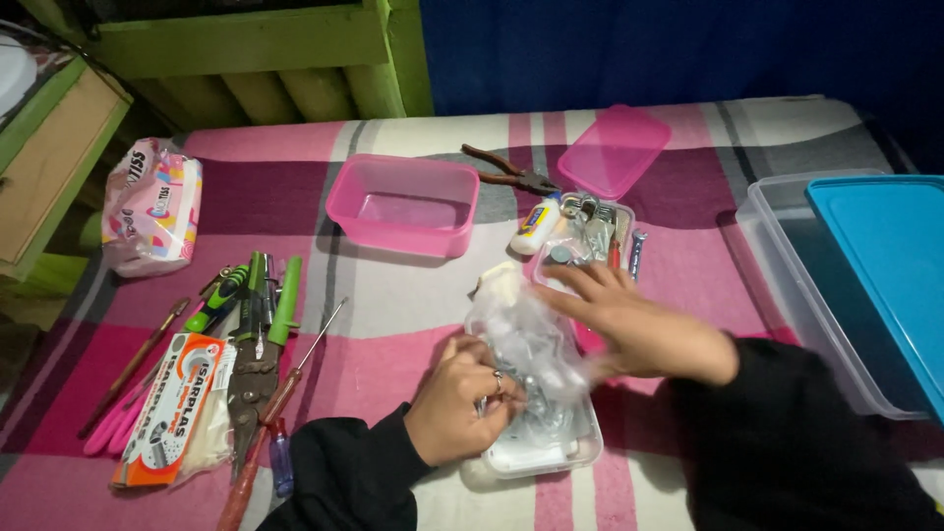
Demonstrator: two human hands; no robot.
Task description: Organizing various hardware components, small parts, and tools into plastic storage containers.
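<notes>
My left hand (460,405) grips a crumpled clear plastic bag (526,339) of small metal parts, pressed over a shallow white tray (551,454) near the front edge. My right hand (634,320) lies flat with fingers spread on the bag's far side, its fingertips reaching a clear box of metal hardware (588,236). Both sleeves are black. Just beyond stand an empty pink plastic container (403,205) and its pink lid (613,149).
Green-handled tin snips (258,339), screwdrivers (285,393) and an orange packet (175,408) lie at left. Pliers (511,175) and a glue bottle (536,224) rest behind. A clear bin with a blue lid (875,265) stands at right, a tissue pack (152,205) at far left.
</notes>
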